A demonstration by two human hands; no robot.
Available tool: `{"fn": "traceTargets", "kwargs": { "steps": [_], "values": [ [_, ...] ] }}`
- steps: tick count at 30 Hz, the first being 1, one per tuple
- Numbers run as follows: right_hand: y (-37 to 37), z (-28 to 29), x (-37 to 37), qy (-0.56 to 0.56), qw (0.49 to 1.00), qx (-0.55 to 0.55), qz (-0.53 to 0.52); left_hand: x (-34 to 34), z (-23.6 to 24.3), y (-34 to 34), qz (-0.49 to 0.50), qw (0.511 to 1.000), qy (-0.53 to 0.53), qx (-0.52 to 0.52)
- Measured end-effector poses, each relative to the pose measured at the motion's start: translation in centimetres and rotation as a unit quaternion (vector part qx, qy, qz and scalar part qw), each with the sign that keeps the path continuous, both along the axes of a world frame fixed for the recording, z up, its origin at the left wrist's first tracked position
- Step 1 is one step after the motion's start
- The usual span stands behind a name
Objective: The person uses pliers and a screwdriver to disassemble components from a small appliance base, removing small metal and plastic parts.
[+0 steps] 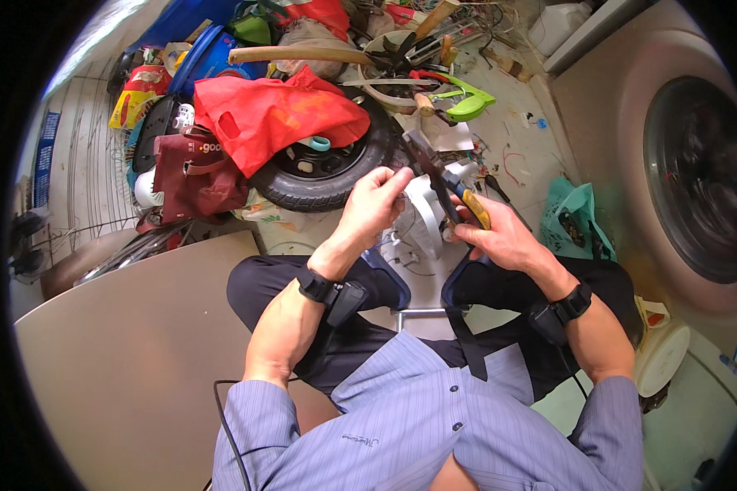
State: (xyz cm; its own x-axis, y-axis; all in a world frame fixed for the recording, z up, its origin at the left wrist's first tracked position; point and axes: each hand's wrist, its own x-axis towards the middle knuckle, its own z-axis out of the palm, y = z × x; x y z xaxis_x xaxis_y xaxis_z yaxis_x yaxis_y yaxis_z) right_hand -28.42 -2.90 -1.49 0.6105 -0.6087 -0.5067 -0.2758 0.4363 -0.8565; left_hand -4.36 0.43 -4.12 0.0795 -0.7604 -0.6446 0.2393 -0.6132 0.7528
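My right hand (499,237) is closed around pliers (471,206) with blue-and-yellow handles. Their dark metal head (420,151) points up and to the left, away from me. Close by on the left, my left hand (370,204) has thumb and fingers pinched together; what lies between them is too small to make out. Between and below the hands is a curved white plastic part (422,217), with thin wires (405,254) and small pieces beside it on the floor. Part of it is hidden by my right hand and the pliers.
Ahead on the left lies a black tyre (327,192) under a red bag (278,114). Beyond are a green-handled saw (471,102) and a wooden handle (299,54). A teal plastic bag (577,217) and a washing machine (622,147) stand right; a beige panel (139,335) is left.
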Motion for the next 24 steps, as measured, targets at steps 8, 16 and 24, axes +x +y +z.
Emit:
{"fn": "traceTargets", "kwargs": {
  "steps": [8,16,24],
  "values": [
    [0.3,-0.9,-1.3,0.104,0.93,-0.338,0.105,1.0,0.2,-0.1,0.097,0.967,0.214,0.102],
    [0.1,-2.3,-2.0,0.222,0.845,-0.463,0.148,1.6,-0.3,0.0,0.118,0.961,0.237,0.083],
    [-0.3,-2.7,-1.5,0.212,0.821,-0.524,0.079,1.5,-0.2,0.2,0.11,0.971,0.196,0.084]
  ]
}}
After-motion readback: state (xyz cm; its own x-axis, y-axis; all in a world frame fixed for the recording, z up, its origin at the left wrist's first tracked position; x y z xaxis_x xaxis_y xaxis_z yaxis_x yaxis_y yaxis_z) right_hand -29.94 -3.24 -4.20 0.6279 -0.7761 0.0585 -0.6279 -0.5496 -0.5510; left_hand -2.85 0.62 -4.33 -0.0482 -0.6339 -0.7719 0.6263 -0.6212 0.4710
